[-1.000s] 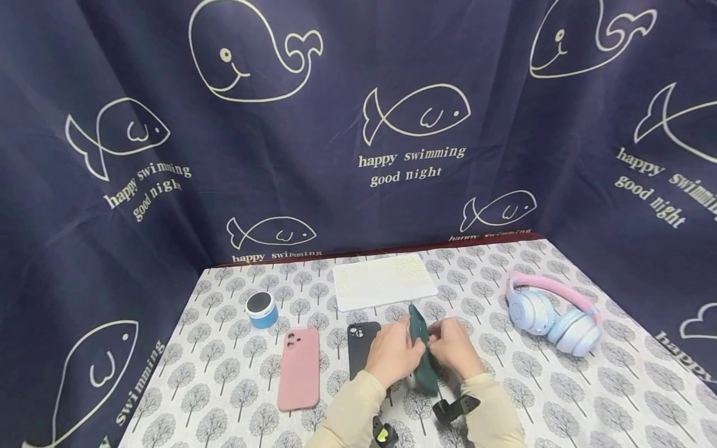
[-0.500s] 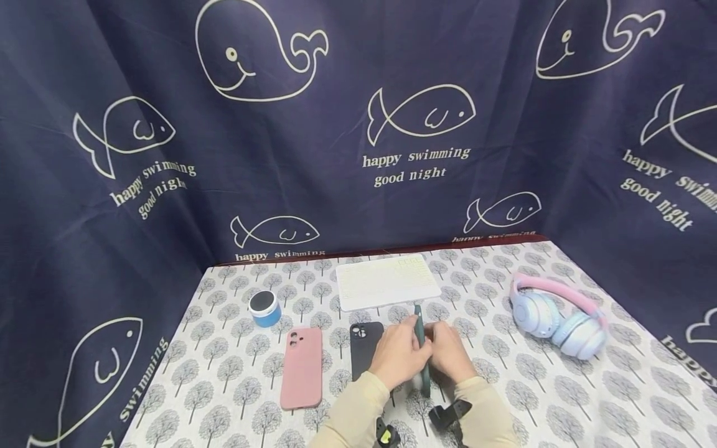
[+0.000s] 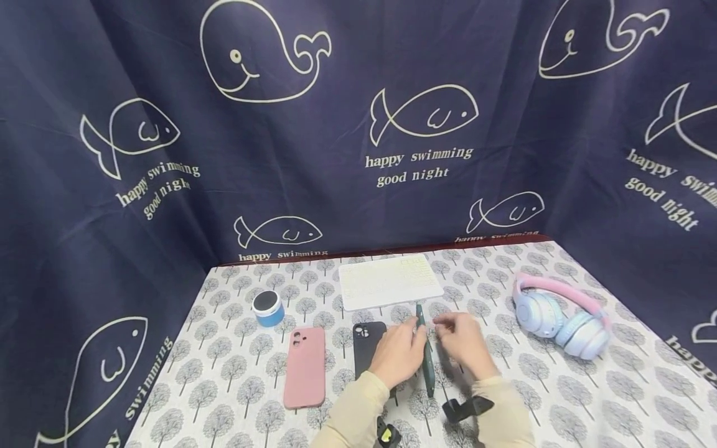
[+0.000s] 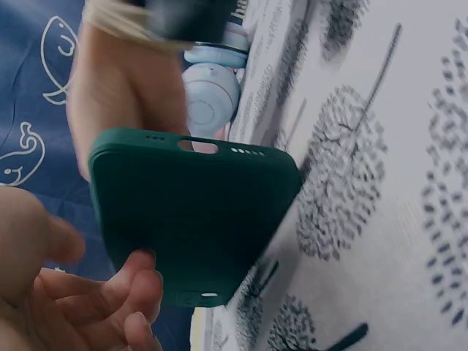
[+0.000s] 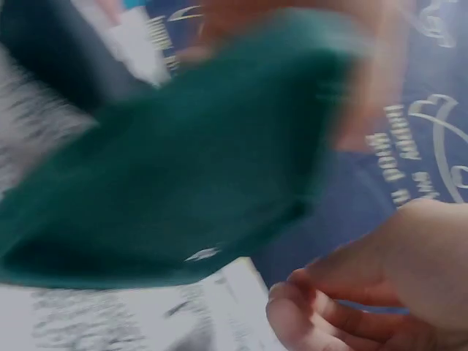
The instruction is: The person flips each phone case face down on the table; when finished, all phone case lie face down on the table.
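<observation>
A green phone case (image 3: 428, 367) stands on its long edge on the tablecloth. My left hand (image 3: 398, 351) is at its left side. In the left wrist view a curled fingertip (image 4: 142, 262) meets the case's face, and the thumb is near its upper edge. Seen from the right wrist, the case is blurred and the left hand shows partly behind it. My right hand (image 3: 462, 339) is apart from the case on its right, with loosely bent fingers (image 5: 292, 307) and nothing visible in them. Left of the left hand lies a black phone case (image 3: 364, 345), partly covered by it.
A pink phone case (image 3: 305, 367) lies further left, below a small blue speaker (image 3: 269, 309). Behind the hands is a white keyboard (image 3: 386, 283). Pink and blue headphones (image 3: 560, 317) lie on the right. A dark curtain hangs behind the table.
The green case has turned from tilted to nearly edge-on in the head view. My right hand has let go of it and moved away to the right; the left hand stays at the case.
</observation>
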`<state>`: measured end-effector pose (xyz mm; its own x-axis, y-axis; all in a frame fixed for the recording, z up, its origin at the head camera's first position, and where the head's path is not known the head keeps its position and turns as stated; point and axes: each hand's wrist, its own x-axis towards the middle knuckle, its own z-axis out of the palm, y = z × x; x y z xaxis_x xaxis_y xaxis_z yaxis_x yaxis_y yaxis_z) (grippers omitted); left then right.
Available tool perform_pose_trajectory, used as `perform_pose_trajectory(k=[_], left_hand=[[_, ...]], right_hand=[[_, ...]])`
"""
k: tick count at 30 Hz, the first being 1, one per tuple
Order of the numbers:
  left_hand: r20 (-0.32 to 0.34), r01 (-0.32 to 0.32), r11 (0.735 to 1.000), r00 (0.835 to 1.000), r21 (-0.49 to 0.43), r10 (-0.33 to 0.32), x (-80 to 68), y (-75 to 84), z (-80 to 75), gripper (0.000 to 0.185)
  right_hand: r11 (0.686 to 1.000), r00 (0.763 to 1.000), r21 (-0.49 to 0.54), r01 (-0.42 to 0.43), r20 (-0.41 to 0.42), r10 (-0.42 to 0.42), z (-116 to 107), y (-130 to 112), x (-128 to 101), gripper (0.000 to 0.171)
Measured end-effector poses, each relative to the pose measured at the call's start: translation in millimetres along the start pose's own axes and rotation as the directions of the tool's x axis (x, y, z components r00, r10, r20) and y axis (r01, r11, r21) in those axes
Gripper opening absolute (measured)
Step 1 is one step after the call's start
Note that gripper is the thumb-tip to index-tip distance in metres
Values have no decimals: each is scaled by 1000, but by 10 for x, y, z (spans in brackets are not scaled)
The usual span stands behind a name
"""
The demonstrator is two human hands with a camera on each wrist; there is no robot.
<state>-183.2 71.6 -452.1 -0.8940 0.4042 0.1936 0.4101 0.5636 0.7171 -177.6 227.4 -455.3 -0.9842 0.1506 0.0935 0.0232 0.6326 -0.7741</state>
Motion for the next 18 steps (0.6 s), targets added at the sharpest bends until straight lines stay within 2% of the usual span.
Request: perform_pose_trajectory(k=[2,7,10,12,16,18], left_hand=[[9,22,999,1000,-26,-21,3,-43,14,44],[41,51,997,998,-57,-49,12,-139,56,44],[56,58,998,997,-17,-57,3,-172,67,41],[83,69,997,994,-22,-67,-4,-183,67,32],[143,115,985,985,-125,-97,-8,-200,61,30],[152,136,974,982,-182,-108,-6,-203,56,33]], right_hand=[[999,1000,37,-19,-8,19,-73,-60,-16,26],[995,997,93,-26,74,19,-78,-161,-45,40],[994,997,105,-15,74,7,-41,-189,-57,33],[993,998,117,-28,57,21,-41,-200,-73,26],[978,998,204,-52,50,42,-99,-221,-103,25],[963,997,262,-68,64,53,-131,-216,-106,28]])
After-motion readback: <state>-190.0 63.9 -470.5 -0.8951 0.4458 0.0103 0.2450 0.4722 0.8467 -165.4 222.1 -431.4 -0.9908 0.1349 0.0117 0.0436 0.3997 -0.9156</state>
